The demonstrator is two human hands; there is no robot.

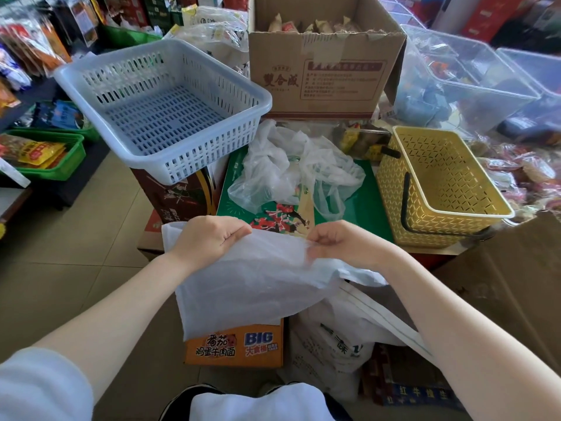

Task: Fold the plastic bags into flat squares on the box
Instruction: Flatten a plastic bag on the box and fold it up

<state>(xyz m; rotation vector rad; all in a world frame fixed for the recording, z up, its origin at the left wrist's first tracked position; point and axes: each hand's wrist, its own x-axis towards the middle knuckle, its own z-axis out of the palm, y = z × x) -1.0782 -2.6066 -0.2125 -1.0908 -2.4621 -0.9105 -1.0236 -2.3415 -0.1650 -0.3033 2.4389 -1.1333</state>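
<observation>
A white translucent plastic bag [255, 281] hangs spread out over the near edge of a green printed box [367, 205]. My left hand [209, 235] grips the bag's top edge at the left. My right hand [343, 241] pinches the same edge at the right. Beyond my hands, a heap of crumpled clear plastic bags [291, 168] lies on the green box. The held bag drapes down over an orange noodle carton [233, 347].
A white slotted basket [164, 107] sits at the back left on a brown box. A yellow basket [440, 183] with a black handle stands at the right. A cardboard box [328, 71] stands behind. A white sack [340, 338] and a cardboard flap [510, 284] are near right.
</observation>
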